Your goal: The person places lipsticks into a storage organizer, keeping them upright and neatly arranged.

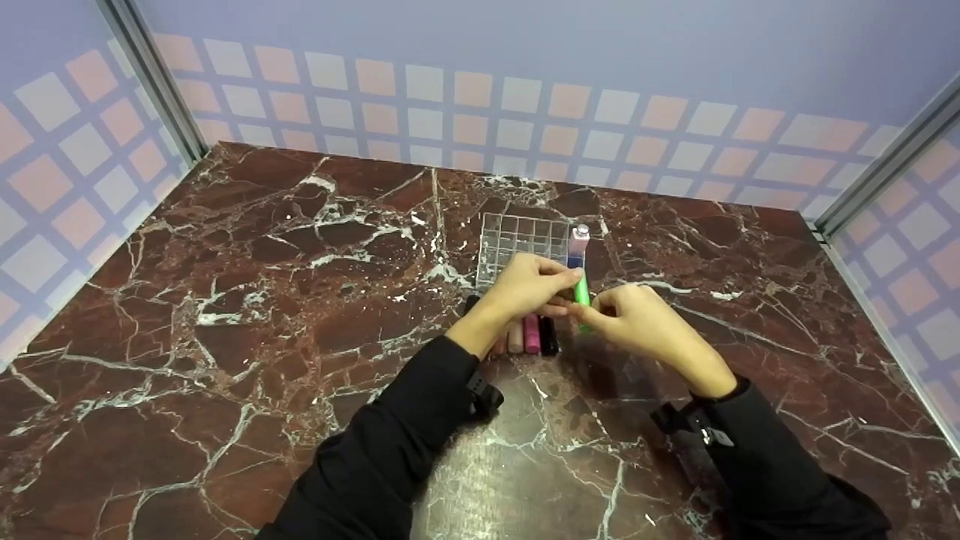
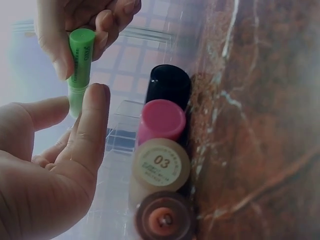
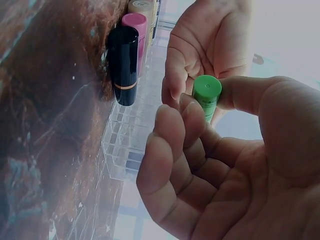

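Note:
Between my two hands is a bright green lip balm tube (image 1: 583, 294). My left hand (image 1: 521, 289) pinches its paler green end between thumb and fingers, which shows in the left wrist view. My right hand (image 1: 637, 322) grips the darker green end with thumb and fingertips, as the right wrist view shows. Just below the hands stand a black lipstick (image 3: 125, 65), a pink tube (image 2: 162, 120), a beige tube marked 03 (image 2: 162, 162) and a brownish tube (image 2: 165, 215) in a row. The left hand partly covers that row in the head view.
A clear compartment organizer (image 1: 517, 232) sits behind my left hand, partly hidden by it. At its right edge is a pale pink bottle with a dark blue part (image 1: 579, 240). Beneath is a dark red marbled table (image 1: 300, 315), with patterned panels (image 1: 465, 97) around it.

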`<state>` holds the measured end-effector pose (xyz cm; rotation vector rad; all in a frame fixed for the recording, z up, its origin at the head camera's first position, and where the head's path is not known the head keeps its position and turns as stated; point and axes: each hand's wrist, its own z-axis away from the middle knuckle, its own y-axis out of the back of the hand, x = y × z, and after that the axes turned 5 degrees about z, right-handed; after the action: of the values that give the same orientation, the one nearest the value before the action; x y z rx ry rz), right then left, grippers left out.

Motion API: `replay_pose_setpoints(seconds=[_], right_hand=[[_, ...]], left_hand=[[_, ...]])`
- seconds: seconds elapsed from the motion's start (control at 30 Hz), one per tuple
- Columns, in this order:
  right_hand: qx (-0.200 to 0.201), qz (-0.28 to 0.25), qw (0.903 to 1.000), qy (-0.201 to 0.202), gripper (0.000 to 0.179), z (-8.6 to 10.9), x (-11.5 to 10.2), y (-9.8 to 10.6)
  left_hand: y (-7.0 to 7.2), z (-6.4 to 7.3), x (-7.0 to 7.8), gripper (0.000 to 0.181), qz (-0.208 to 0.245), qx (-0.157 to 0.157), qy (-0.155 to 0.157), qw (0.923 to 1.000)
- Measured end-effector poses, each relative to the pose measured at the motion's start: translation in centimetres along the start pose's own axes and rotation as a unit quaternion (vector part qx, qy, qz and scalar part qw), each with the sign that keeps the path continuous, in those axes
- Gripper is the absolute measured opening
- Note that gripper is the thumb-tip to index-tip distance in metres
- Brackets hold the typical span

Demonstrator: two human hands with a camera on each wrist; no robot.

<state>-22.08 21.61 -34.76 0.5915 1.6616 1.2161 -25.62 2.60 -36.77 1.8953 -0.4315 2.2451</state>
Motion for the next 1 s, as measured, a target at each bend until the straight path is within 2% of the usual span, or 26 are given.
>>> replay_pose_setpoints(seconds=[0.13, 0.33, 0.53, 1.0], right_hand=[[0.000, -0.001, 1.0000, -0.004, 0.044, 0.01, -0.07, -0.01], [0.010, 0.001, 0.9999, -0.001, 0.048, 0.01, -0.09, -0.07], [0.007, -0.006, 1.0000, -0.003, 0.053, 0.06, -0.20, -0.13], [0.002, -0.006, 1.0000, -0.007, 0.049, 0.03, -0.10, -0.05]], left_hand=[[-0.17, -0.12, -0.22, 0.021, 0.038, 0.003, 0.006, 0.9992], [-0.39, -0.25, -0.35, 0.019, 0.106, 0.006, 0.025, 0.9940], [-0.32, -0.35, -0.48, 0.018, 0.123, 0.005, 0.030, 0.9919], [-0.26, -0.27, -0.54, 0.018, 0.139, 0.002, 0.031, 0.9898]])
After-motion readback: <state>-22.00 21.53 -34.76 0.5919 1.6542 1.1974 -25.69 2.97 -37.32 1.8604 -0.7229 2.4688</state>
